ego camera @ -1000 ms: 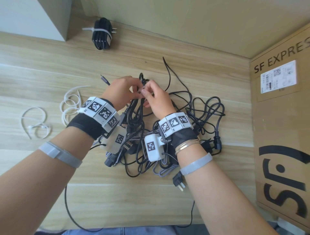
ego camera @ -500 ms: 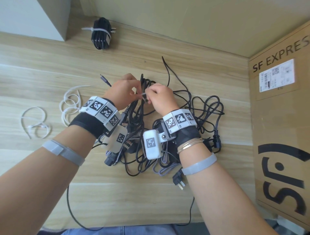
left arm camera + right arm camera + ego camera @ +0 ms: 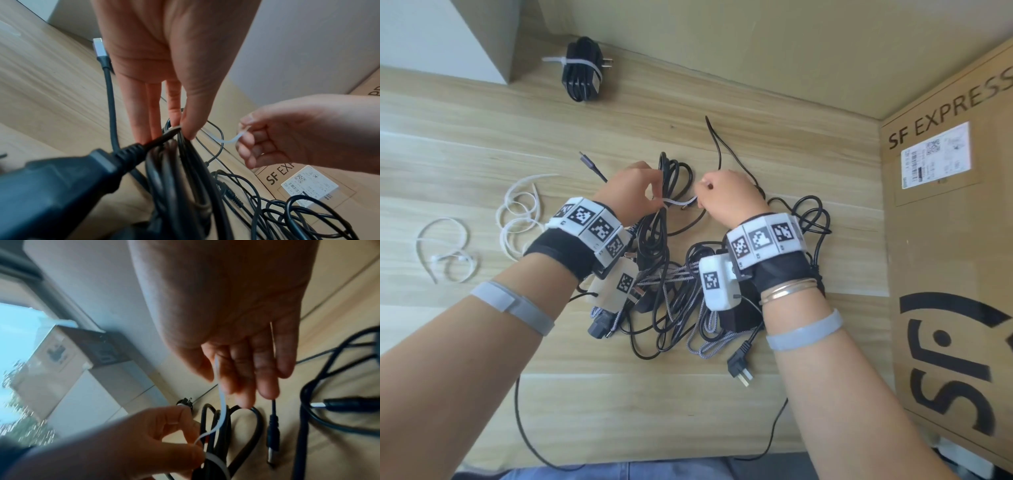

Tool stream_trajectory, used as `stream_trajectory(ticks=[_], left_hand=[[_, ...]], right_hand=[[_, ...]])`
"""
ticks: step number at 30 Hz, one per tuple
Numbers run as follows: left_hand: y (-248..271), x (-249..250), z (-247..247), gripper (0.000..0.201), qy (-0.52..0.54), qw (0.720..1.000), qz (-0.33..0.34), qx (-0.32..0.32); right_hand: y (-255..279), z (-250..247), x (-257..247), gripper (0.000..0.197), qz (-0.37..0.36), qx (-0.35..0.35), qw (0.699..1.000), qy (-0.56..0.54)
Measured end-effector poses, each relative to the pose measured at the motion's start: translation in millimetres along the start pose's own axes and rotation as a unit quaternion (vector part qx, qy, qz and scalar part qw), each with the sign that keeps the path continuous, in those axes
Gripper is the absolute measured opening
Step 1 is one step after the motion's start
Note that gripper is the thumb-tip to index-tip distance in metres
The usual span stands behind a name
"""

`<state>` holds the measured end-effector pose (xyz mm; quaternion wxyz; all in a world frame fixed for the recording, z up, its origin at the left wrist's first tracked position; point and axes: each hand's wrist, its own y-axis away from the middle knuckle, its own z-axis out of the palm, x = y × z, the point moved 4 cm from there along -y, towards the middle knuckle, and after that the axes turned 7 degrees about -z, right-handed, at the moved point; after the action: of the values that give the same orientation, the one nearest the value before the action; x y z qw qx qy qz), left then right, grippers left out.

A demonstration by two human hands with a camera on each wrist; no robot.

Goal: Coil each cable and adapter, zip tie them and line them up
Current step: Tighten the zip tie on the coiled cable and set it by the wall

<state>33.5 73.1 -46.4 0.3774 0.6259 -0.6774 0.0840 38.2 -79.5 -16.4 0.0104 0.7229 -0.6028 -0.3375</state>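
A coiled black cable (image 3: pixel 671 192) is lifted above a tangle of black and braided cables (image 3: pixel 681 291) on the wooden table. My left hand (image 3: pixel 635 192) pinches the coil where a white zip tie (image 3: pixel 678 202) wraps it; in the left wrist view thumb and fingers (image 3: pixel 185 128) clamp the strands. My right hand (image 3: pixel 726 198) grips the tie's free tail (image 3: pixel 232 138) and holds it out to the right, taut. The right wrist view shows the tail (image 3: pixel 221 395) running between those fingers down to the coil (image 3: pixel 213 426). A black adapter plug (image 3: pixel 61 186) hangs close to the left wrist camera.
A tied black bundle (image 3: pixel 582 70) lies at the table's far edge. Spare white zip ties (image 3: pixel 520 212) and another loose pair (image 3: pixel 445 253) lie at the left. A cardboard SF Express box (image 3: pixel 948 240) walls off the right side. A loose plug (image 3: pixel 739 370) lies near my right forearm.
My hands were together over the coil; the right hand has drawn away to the right, pulling the zip tie's tail out while the left hand stays on the coil.
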Motion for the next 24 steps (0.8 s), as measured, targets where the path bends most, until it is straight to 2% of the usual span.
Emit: stream_trajectory(ticks=[2, 5, 9, 13, 16, 19, 24], left_hand=[[0.5, 0.4, 0.8, 0.012, -0.003, 1.000, -0.001, 0.003], [0.3, 0.6, 2.1, 0.012, -0.008, 1.000, -0.003, 0.000], [0.0, 2.0, 3.2, 0.013, -0.004, 1.000, -0.003, -0.002], [1.7, 4.6, 3.5, 0.011, 0.006, 1.000, -0.009, -0.007], [0.9, 9.0, 3.0, 0.006, -0.003, 1.000, -0.013, -0.023], [1.0, 15.0, 4.4, 0.016, -0.003, 0.999, -0.008, -0.045], [1.6, 14.4, 7.2, 0.019, -0.011, 0.998, -0.026, -0.048]], right_hand=[[-3.7, -0.6, -4.6, 0.035, 0.000, -0.020, 0.997, 0.072], [-7.1, 4.8, -10.8, 0.035, -0.013, -0.042, 0.993, 0.113], [-11.9, 27.1, -25.2, 0.035, -0.035, -0.077, 0.993, 0.085], [-14.9, 40.5, -28.0, 0.033, -0.004, -0.087, 0.996, 0.031], [-10.3, 38.1, -26.6, 0.035, 0.011, -0.034, 0.999, 0.003], [-4.4, 31.0, -29.6, 0.045, 0.018, 0.050, 0.999, 0.011], [3.1, 29.2, -31.2, 0.049, 0.003, 0.088, 0.995, -0.050]])
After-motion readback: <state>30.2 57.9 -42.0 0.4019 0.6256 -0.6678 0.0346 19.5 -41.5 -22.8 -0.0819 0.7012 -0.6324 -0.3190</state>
